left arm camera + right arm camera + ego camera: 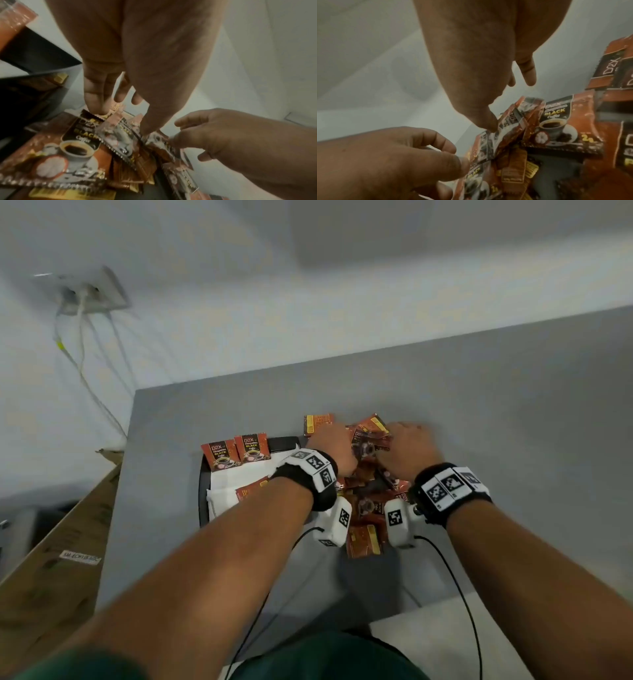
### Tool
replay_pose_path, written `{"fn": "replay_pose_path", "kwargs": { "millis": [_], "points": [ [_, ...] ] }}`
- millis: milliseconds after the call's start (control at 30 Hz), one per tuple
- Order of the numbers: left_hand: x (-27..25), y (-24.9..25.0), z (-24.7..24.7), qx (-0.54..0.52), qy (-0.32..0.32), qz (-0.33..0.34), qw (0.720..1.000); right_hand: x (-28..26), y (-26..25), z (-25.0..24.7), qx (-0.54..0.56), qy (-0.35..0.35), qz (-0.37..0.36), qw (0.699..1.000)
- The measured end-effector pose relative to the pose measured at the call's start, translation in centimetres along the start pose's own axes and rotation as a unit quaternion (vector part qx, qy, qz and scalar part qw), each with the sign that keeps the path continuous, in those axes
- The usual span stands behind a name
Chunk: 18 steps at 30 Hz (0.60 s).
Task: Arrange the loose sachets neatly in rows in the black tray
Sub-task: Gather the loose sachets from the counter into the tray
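Observation:
A black tray [204, 494] lined with white paper sits on the grey table, left of a pile of red-brown coffee sachets [368, 494]. Two sachets [219, 455] stand side by side at the tray's far end. A third sachet [251, 489] lies in the tray, partly under my left forearm. Both hands reach into the pile's far part. My left hand [330, 445] pinches the edge of a crumpled sachet [488, 146] between thumb and fingers. My right hand [407, 443] has its fingers [529, 75] stretched out, and its thumb touches that sachet.
One sachet [317, 422] lies apart at the pile's far left. A cardboard box [51, 559] stands beside the table's left edge. A wall socket [92, 292] with hanging cables is at the back left. Bare grey tabletop [513, 440] stretches to the right.

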<state>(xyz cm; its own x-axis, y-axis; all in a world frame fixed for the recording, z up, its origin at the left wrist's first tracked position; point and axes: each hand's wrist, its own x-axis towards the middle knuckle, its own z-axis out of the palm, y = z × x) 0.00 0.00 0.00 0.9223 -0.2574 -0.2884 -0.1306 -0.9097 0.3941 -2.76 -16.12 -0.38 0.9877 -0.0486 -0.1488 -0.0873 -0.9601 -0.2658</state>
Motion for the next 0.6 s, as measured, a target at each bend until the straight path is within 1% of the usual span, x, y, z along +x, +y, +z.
{"fn": "replay_pose_path", "kwargs": {
  "millis": [100, 200, 300, 400, 467, 533, 600],
  "points": [
    [0.4, 0.2, 1.0, 0.017, -0.024, -0.042, 0.999, 0.7, 0.0, 0.6, -0.046, -0.030, -0.008, 0.998],
    [0.5, 0.0, 1.6, 0.033, -0.013, -0.050, 0.998, 1.1, 0.3, 1.9, -0.077, -0.047, 0.005, 0.996],
    [0.6, -0.3, 1.5, -0.005, 0.008, -0.048, 0.999, 1.3, 0.6, 2.1, -0.096, -0.035, 0.006, 0.995],
    [0.2, -0.4, 0.5, -0.046, -0.006, -0.033, 0.998, 0.8, 0.7, 1.6, -0.030, -0.044, 0.007, 0.999],
    [-0.3, -0.5, -0.9, -0.061, -0.026, -0.029, 0.997, 0.3, 1.0, 0.9, 0.036, -0.076, 0.015, 0.996],
    [-0.4, -0.5, -2.0, -0.036, -0.052, -0.011, 0.998, -0.1, 1.4, -0.3, 0.098, -0.089, 0.004, 0.991],
    [-0.6, -0.3, -2.4, 0.043, -0.102, 0.011, 0.994, -0.4, 1.2, -2.1, 0.169, -0.078, 0.011, 0.982]
  ]
}}
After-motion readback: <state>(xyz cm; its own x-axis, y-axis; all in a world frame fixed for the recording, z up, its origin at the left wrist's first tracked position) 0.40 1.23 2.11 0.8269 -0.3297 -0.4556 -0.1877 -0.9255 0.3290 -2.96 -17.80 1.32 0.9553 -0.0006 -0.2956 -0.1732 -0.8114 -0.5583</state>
